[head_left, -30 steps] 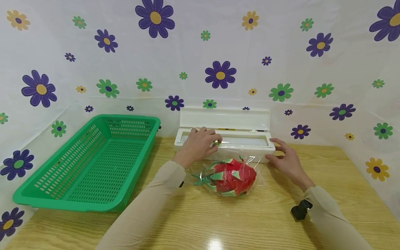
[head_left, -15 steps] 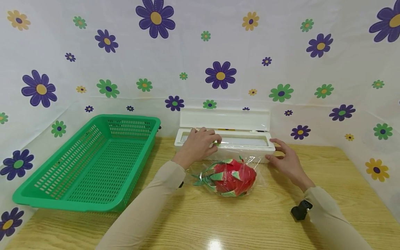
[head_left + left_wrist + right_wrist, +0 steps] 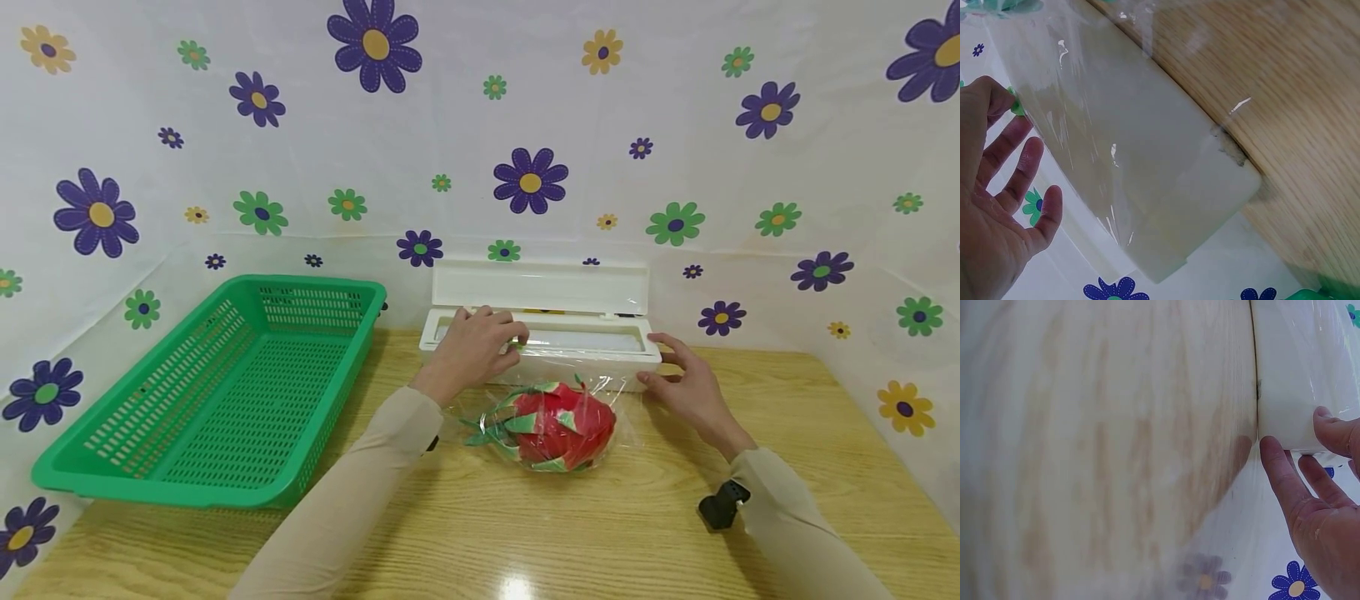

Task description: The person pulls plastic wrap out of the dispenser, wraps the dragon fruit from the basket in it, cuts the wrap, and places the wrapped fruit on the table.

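A white cling film dispenser [image 3: 592, 363] stands on the table with its lid [image 3: 540, 286] raised and a film roll [image 3: 585, 340] inside. My left hand [image 3: 474, 352] is over its left half. In the left wrist view, that thumb and index finger pinch a small green slide cutter [image 3: 1017, 104] at the dispenser's edge, other fingers loosely bent. My right hand [image 3: 693, 398] holds the dispenser's right end, thumb on the front face and fingers at the end. Clear film spreads from the dispenser over a red dragon fruit [image 3: 566, 423] with green-tipped scales, lying just in front.
A green slotted basket [image 3: 288, 467] stands on the left of the wooden table [image 3: 570, 533]. A white flowered cloth [image 3: 442, 125] hangs close behind the dispenser and along both sides.
My left hand has shifted very slightly left along the dispenser. The right hand, dispenser and dragon fruit have stayed put.
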`<action>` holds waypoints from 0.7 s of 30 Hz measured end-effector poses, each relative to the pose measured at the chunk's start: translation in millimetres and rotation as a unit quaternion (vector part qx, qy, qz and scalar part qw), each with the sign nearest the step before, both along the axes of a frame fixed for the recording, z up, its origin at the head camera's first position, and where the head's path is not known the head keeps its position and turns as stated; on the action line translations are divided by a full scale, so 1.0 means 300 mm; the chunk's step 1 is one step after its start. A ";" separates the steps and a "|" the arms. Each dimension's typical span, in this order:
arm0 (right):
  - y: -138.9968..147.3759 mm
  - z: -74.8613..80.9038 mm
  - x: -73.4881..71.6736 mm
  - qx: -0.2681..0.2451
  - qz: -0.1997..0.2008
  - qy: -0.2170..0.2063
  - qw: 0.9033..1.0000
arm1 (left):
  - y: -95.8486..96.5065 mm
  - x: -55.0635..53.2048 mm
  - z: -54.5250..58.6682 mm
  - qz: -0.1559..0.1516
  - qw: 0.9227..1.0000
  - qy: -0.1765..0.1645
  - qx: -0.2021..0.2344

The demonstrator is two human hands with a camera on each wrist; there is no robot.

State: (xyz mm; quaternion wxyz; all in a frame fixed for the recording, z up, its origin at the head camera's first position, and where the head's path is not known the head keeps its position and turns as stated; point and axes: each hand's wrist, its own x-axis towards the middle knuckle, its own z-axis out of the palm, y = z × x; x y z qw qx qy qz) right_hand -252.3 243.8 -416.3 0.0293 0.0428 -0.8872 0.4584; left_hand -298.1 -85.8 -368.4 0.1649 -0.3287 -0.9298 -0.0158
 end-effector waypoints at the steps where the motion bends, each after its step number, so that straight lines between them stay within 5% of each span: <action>1: 0.000 0.000 0.001 0.000 0.001 0.000 1.000 | -0.001 0.001 0.001 -0.001 1.000 0.000 0.001; 21: 0.001 -0.002 0.002 -0.001 -0.002 0.001 1.000 | -0.014 -0.002 -0.005 0.000 1.000 0.000 0.010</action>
